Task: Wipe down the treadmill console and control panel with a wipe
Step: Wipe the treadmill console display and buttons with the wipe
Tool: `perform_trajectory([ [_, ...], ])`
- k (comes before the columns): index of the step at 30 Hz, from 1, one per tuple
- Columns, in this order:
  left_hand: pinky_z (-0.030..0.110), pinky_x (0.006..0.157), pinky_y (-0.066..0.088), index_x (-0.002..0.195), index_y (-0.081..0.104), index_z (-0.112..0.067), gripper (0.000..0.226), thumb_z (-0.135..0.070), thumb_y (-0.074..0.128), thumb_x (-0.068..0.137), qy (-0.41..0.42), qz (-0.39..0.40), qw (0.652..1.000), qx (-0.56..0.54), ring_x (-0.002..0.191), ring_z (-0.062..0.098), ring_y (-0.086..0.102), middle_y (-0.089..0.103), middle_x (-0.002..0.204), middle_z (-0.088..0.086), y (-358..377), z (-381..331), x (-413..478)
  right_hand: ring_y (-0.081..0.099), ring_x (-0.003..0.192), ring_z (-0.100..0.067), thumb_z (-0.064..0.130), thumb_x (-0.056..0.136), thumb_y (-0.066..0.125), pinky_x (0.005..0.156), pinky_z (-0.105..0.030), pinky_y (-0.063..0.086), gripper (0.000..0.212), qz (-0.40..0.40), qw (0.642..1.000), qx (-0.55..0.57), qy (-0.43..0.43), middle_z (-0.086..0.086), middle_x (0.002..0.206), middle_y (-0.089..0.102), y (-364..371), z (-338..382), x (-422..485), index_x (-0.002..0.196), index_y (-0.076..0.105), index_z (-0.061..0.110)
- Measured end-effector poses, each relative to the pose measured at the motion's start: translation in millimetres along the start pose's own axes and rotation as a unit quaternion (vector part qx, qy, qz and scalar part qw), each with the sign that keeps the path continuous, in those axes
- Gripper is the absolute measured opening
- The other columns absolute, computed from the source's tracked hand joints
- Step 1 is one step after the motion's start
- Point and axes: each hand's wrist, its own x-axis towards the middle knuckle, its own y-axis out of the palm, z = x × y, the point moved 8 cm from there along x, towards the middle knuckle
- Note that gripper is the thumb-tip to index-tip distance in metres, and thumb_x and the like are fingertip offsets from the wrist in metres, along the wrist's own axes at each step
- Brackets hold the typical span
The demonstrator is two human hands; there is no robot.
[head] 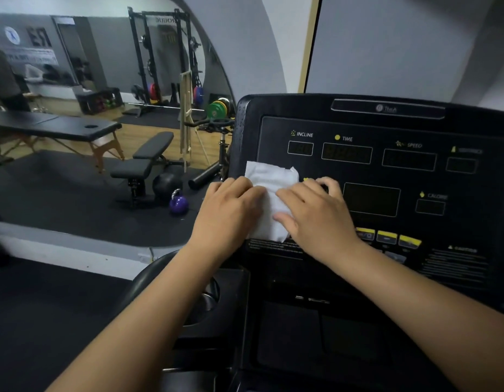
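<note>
Gym gear fills the left side of the view: a padded bench [149, 162] and a purple kettlebell [178, 203] on dark matting. To the right, close up, stands the black treadmill console [301, 108].

A white wipe [270, 176] is spread on the left part of the console face, below the incline window [300, 148]. The left hand [228, 210] lies over its left edge, fingers fairly straight and pressing it flat. The right hand [318, 216] covers its right edge, thumb on the cloth and fingertips bent onto the panel. Whether it pinches a fold I cannot tell.

This looks like an early stage of the wiping, with only the left corner covered. Next the wipe likely needs sweeping right across the other windows and then down over the yellow buttons [386, 236], with light, even pressure so that no keys are pushed in.
</note>
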Motion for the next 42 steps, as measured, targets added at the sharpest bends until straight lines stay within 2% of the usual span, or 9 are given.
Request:
perform_trajectory([
  [6,0.037,0.076,0.03,0.075,0.069,-0.017,0.019,-0.035,0.063,0.078,0.016,0.021,0.999,0.019,0.08,0.026,0.056,0.058,0.085,0.002,-20,-3,8,0.056,0.085,-0.025,0.024,0.083,0.07,0.078,-0.04,0.037,0.013,0.05,0.996,0.073,0.02,0.002,0.087,0.061,-11,-6,9,0.08,0.061,0.016],
  [12,0.029,0.06,0.044,0.095,0.05,-0.018,0.011,-0.011,0.058,0.094,-0.067,0.063,0.955,-0.281,0.069,0.017,0.059,0.063,0.078,-0.003,-46,-4,26,0.062,0.079,-0.015,0.013,0.092,0.06,0.076,-0.041,0.052,0.009,0.04,0.924,0.35,0.15,0.007,0.084,0.063,-43,-41,21,0.094,0.056,0.021],
  [16,0.033,0.061,0.047,0.089,0.059,-0.015,0.021,0.005,0.055,0.086,-0.064,0.01,0.963,-0.261,0.071,0.02,0.056,0.057,0.089,-0.003,-49,1,44,0.062,0.068,-0.03,0.006,0.087,0.061,0.067,-0.049,0.055,0.024,0.019,0.87,0.442,0.217,0.003,0.076,0.061,-39,-63,27,0.085,0.052,0.028],
  [19,0.039,0.075,0.046,0.091,0.071,-0.009,0.019,-0.004,0.057,0.078,-0.011,-0.053,0.998,-0.029,0.091,0.032,0.057,0.061,0.107,0.012,-44,-15,49,0.054,0.061,-0.018,0.001,0.083,0.058,0.061,-0.035,0.047,0.024,0.001,0.928,0.319,0.194,0.005,0.07,0.057,-36,-69,34,0.076,0.055,0.024],
  [24,0.047,0.108,0.039,0.129,0.059,-0.002,0.044,-0.022,0.048,0.092,0.092,0.046,0.994,0.021,0.134,0.034,0.046,0.05,0.144,0.018,22,-55,5,0.056,0.084,-0.031,-0.001,0.075,0.059,0.066,-0.042,0.047,0.015,-0.034,0.994,0.037,0.092,-0.007,0.098,0.059,-35,-61,29,0.083,0.061,0.011],
  [26,0.05,0.114,0.03,0.138,0.051,-0.002,0.053,-0.029,0.044,0.093,0.075,0.067,0.994,0.043,0.143,0.031,0.034,0.042,0.151,0.016,33,-48,-6,0.059,0.102,-0.033,0.003,0.08,0.053,0.079,-0.044,0.045,0.021,-0.055,0.997,-0.058,-0.015,-0.011,0.116,0.063,-36,-41,15,0.094,0.066,0.01],
  [30,0.059,0.114,0.023,0.13,0.058,-0.002,0.047,-0.031,0.044,0.096,0.083,0.069,0.993,0.046,0.142,0.031,0.035,0.045,0.148,0.017,33,-50,-12,0.036,0.14,-0.026,0.033,0.095,0.04,0.111,-0.063,0.022,0.054,0.128,0.985,-0.111,-0.039,-0.014,0.148,0.044,7,-29,-35,0.138,0.048,0.002],
  [34,0.059,0.114,0.023,0.114,0.06,-0.009,0.034,-0.031,0.042,0.095,0.09,0.067,0.993,0.042,0.139,0.032,0.04,0.045,0.148,0.017,29,-51,4,0.034,0.142,-0.024,0.05,0.094,0.029,0.111,-0.068,0.015,0.068,0.179,0.978,-0.104,-0.012,-0.013,0.151,0.04,9,-39,-26,0.141,0.045,0.003],
  [42,0.063,0.117,0.006,0.147,0.039,-0.006,0.054,-0.034,0.03,0.102,0.056,0.043,0.989,0.128,0.149,0.028,0.019,0.033,0.157,0.011,13,-42,70,0.023,0.146,-0.025,0.043,0.1,0.02,0.115,-0.062,0.01,0.061,0.109,0.981,-0.158,-0.007,-0.012,0.155,0.032,-15,-63,37,0.145,0.038,0.006],
])
